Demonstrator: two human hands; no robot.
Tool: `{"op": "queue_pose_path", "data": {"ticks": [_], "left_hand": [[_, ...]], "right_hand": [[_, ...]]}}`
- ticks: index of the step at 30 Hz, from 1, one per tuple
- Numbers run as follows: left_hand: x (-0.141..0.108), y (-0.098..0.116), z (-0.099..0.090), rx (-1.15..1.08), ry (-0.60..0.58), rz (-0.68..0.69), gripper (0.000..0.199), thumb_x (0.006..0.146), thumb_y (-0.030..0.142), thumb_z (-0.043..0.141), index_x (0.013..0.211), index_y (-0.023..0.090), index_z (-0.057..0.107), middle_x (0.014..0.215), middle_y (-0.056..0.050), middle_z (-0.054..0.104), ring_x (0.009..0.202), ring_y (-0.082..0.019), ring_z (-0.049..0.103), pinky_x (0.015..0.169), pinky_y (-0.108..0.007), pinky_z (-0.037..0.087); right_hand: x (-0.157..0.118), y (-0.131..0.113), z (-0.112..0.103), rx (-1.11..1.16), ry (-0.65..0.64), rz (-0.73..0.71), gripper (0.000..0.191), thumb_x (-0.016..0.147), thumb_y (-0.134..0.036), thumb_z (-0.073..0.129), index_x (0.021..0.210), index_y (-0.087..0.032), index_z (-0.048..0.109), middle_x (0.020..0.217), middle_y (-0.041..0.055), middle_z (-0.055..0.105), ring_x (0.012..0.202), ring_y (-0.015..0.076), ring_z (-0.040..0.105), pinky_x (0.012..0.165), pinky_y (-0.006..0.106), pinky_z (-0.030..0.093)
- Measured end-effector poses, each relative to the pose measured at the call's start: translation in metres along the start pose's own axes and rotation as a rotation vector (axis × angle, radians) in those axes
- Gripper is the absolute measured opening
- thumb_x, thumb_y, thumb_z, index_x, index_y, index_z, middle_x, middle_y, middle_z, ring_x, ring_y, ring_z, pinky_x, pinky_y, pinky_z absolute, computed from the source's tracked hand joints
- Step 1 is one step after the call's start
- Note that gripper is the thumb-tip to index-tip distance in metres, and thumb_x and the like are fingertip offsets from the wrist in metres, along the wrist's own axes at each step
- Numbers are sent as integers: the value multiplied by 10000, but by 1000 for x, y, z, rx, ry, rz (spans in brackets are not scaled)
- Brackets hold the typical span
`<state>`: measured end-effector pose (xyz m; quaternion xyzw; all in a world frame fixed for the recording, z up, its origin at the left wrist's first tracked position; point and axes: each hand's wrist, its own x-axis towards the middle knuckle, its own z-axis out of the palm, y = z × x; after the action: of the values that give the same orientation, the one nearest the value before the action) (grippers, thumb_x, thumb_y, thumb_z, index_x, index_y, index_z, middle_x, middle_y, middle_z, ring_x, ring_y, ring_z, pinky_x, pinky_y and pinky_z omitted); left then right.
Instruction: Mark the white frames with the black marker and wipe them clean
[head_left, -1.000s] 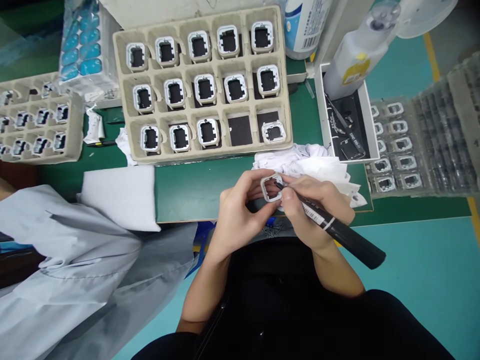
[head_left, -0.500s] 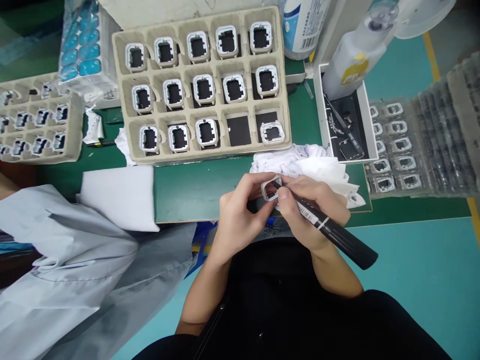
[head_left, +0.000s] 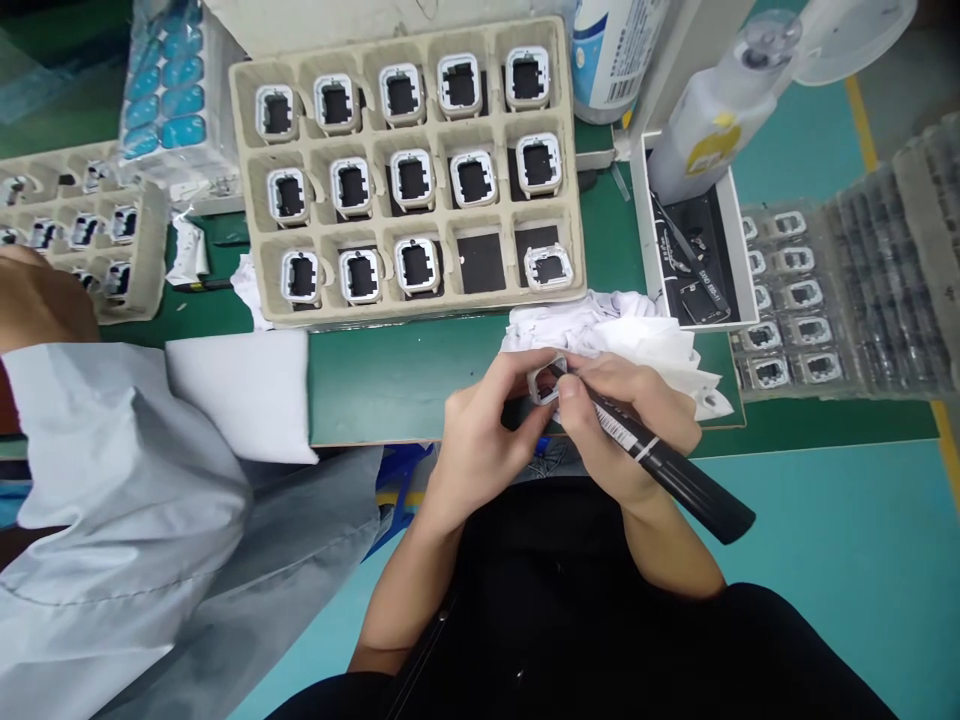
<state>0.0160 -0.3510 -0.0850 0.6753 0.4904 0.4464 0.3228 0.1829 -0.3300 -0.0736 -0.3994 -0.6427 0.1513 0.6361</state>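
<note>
Between the thumb and fingers of my left hand (head_left: pixel 484 440) is a small white watch case frame (head_left: pixel 541 384), tilted at the table's front edge. My right hand (head_left: pixel 626 425) is closed on a black marker pen (head_left: pixel 679 475); its tip reaches into the frame's opening, though the exact contact spot is hard to see. Just ahead of both hands stands a moulded pulp tray (head_left: pixel 390 315) with similar frames in most of its pockets. One pocket in the front row shows only a dark pad (head_left: pixel 482 263).
Crumpled white cloths (head_left: pixel 637 340) lie beyond my right hand. A white box (head_left: pixel 741 262) holds a bottle and tweezers. Stacked clear trays (head_left: pixel 847 300) stand at right. At left are a white foam pad (head_left: pixel 244 390), another pulp tray (head_left: pixel 156 260) and a co-worker's sleeve (head_left: pixel 97 450).
The co-worker's hand has come into view at the left, over the other pulp tray. My hands keep nearly the same pose, and the frame in my left hand is slightly turned.
</note>
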Motion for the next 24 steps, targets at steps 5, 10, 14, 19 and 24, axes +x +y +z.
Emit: {"op": "queue_pose_path", "data": {"ticks": [5,10,14,19,24], "left_hand": [[3,1,-2,42,-11,38,440,1069,145,806,1480,304,783,1192,-12,903,913,-148,836,867,-241,688],[8,3,-4,-122,-36,-36,432,1058,165,888,1453,305,783,1269,-16,908,1080,-170,903,1009,-244,724],[14,2,-9,-283,-96,-121,480,1009,275,1004,1431,272,774,1238,-44,913,1148,-223,928,1061,-303,763],[19,-4,-16,-389,-148,-171,551,984,341,1046,1454,272,768,1264,-68,899,1192,-247,920,1100,-355,781],[18,-9,-19,-453,-147,-137,541,978,296,1048,1448,274,780,1225,-65,896,1193,-239,917,1096,-340,780]], "right_hand": [[-1,-1,-1,-87,-22,-31,278,972,-70,858,1138,-288,812,950,-1,913,834,259,933,827,400,838],[-3,2,-1,5,13,-14,243,971,-73,854,1073,-286,800,877,-22,870,788,246,916,890,413,851],[-9,3,-4,86,73,47,169,1025,-144,853,1065,-287,773,813,-44,797,695,219,843,950,510,865],[-10,4,-5,116,120,84,175,1065,-209,816,927,-275,732,695,-56,696,587,202,744,840,531,866],[-14,10,-5,130,210,23,103,1060,-247,842,1108,-273,754,728,-57,715,530,189,672,662,472,792]]}}
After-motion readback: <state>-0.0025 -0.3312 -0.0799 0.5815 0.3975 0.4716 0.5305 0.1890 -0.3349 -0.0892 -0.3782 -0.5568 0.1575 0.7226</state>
